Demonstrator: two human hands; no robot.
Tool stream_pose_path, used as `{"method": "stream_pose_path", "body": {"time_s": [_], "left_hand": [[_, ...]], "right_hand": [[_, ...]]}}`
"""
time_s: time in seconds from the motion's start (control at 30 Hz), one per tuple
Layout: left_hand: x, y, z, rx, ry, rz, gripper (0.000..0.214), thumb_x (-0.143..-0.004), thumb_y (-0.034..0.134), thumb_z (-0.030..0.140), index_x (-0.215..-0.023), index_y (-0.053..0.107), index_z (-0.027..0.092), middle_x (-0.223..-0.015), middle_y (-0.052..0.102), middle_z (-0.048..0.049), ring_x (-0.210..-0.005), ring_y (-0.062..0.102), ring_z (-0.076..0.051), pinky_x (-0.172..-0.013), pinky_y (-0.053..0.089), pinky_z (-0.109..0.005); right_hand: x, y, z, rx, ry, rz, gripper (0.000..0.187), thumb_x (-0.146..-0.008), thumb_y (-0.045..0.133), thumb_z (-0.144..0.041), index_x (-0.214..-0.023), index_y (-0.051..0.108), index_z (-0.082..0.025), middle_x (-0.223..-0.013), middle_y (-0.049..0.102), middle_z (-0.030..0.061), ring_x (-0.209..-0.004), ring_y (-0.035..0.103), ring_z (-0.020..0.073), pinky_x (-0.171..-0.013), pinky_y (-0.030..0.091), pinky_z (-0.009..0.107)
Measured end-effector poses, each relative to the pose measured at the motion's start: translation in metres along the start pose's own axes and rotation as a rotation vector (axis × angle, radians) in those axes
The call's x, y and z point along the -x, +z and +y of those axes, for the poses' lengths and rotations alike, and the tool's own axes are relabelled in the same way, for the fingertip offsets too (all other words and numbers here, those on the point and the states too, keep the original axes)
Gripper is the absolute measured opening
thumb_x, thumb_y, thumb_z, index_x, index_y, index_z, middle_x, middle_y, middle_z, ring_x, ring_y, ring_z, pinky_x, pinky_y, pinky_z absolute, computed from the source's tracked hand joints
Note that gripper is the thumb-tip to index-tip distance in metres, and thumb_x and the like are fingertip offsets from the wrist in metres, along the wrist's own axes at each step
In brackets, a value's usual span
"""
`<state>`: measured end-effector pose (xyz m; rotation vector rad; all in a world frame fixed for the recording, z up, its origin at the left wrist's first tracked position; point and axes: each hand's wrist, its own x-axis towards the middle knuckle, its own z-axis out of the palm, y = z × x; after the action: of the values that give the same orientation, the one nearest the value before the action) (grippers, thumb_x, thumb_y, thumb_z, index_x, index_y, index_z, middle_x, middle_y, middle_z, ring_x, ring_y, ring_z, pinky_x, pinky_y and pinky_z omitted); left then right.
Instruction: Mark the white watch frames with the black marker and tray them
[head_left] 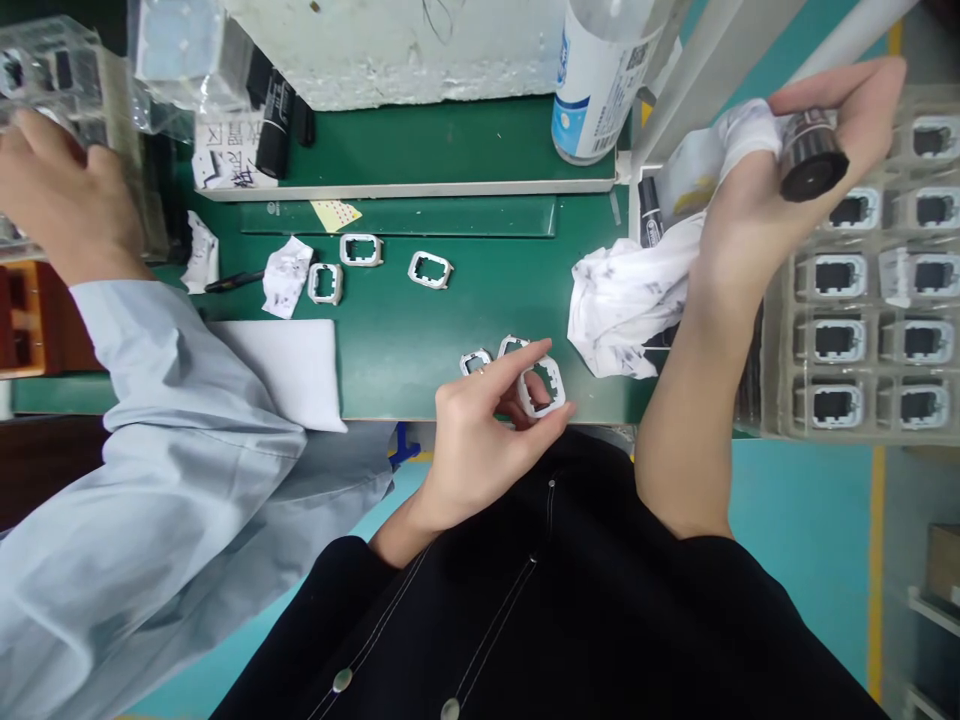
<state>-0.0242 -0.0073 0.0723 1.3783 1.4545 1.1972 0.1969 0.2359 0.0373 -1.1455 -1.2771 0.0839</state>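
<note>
My left hand (487, 420) pinches a small white rectangular frame (541, 388) at the near edge of the green mat (480, 300). Two more white frames (491, 355) lie just behind it. My right hand (780, 190) is raised over the right side, fingers closed round a black cylinder (811, 160) and a white cloth (720, 150). A crumpled, ink-stained white cloth (622, 295) rests on the mat below that hand.
Three loose frames (360, 250) lie mid-mat beside crumpled paper (285, 275). A clear tray (870, 300) of several framed parts stands right. A white bottle (596, 75) stands behind. A co-worker's pale-blue sleeve (165, 440) and hand (60, 190) fill the left, at clear plastic boxes (67, 70).
</note>
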Motion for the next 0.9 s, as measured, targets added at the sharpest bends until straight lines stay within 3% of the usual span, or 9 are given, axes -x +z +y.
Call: {"method": "stream_pose_path", "body": {"time_s": [0.23, 0.37, 0.47, 0.6, 0.73, 0.83, 0.9], "left_hand": [[-0.004, 0.000, 0.007, 0.086, -0.184, -0.039, 0.050, -0.082, 0.109, 0.029, -0.129, 0.094, 0.023, -0.079, 0.077, 0.0031, -0.056, 0.060, -0.010, -0.052, 0.055, -0.023], [-0.004, -0.002, 0.005, 0.056, -0.237, -0.093, 0.053, -0.085, 0.110, 0.035, -0.134, 0.093, 0.021, -0.078, 0.074, 0.0032, -0.058, 0.059, -0.011, -0.054, 0.053, -0.026], [-0.007, -0.003, -0.010, -0.129, -0.008, -0.129, 0.056, -0.091, 0.108, 0.046, -0.139, 0.091, 0.023, -0.084, 0.073, 0.0008, -0.069, 0.062, -0.015, -0.067, 0.057, -0.031], [-0.018, -0.003, -0.037, -0.585, 0.330, -0.146, 0.059, -0.096, 0.102, 0.055, -0.146, 0.088, 0.025, -0.123, 0.077, -0.0149, -0.114, 0.068, -0.034, -0.098, 0.059, -0.050], [-0.028, -0.002, -0.053, -0.875, 0.439, -0.213, 0.057, -0.099, 0.098, 0.054, -0.149, 0.085, 0.031, -0.167, 0.067, -0.0225, -0.149, 0.055, -0.050, -0.118, 0.047, -0.069], [-0.028, -0.003, -0.059, -0.910, 0.434, -0.240, 0.055, -0.105, 0.091, 0.058, -0.151, 0.083, 0.029, -0.182, 0.057, -0.0235, -0.158, 0.052, -0.053, -0.128, 0.038, -0.076], [-0.028, -0.009, -0.062, -0.869, 0.398, -0.248, 0.062, -0.107, 0.088, 0.061, -0.160, 0.078, 0.029, -0.186, 0.052, -0.0242, -0.163, 0.049, -0.053, -0.134, 0.035, -0.077]], "right_hand": [[0.002, -0.002, 0.000, -0.009, -0.052, -0.011, 0.044, -0.091, 0.053, 0.007, -0.097, 0.045, -0.036, -0.101, 0.051, 0.0042, -0.091, 0.053, 0.0246, -0.098, 0.050, 0.043], [0.000, -0.001, 0.005, -0.058, -0.035, -0.021, 0.048, -0.086, 0.052, 0.012, -0.095, 0.046, -0.035, -0.099, 0.050, 0.0028, -0.088, 0.050, 0.0236, -0.095, 0.046, 0.040], [-0.001, 0.002, 0.009, -0.060, -0.035, 0.006, 0.053, -0.083, 0.047, 0.017, -0.097, 0.046, -0.033, -0.099, 0.051, 0.0017, -0.088, 0.050, 0.0232, -0.092, 0.044, 0.039], [-0.001, 0.002, 0.016, -0.099, -0.086, 0.018, 0.055, -0.079, 0.048, 0.021, -0.097, 0.049, -0.031, -0.095, 0.053, -0.0001, -0.081, 0.049, 0.0196, -0.081, 0.041, 0.035], [-0.001, -0.006, 0.018, -0.095, -0.121, 0.030, 0.052, -0.079, 0.054, 0.023, -0.097, 0.061, -0.025, -0.096, 0.061, 0.0001, -0.087, 0.060, 0.0176, -0.086, 0.045, 0.034], [-0.004, -0.013, 0.017, -0.032, -0.069, -0.017, 0.050, -0.085, 0.060, 0.023, -0.099, 0.067, -0.024, -0.100, 0.066, -0.0027, -0.098, 0.067, 0.0163, -0.098, 0.050, 0.034], [-0.006, -0.015, 0.018, -0.045, 0.053, -0.029, 0.046, -0.090, 0.060, 0.021, -0.095, 0.068, -0.024, -0.101, 0.066, -0.0058, -0.106, 0.067, 0.0144, -0.105, 0.050, 0.034]]}}
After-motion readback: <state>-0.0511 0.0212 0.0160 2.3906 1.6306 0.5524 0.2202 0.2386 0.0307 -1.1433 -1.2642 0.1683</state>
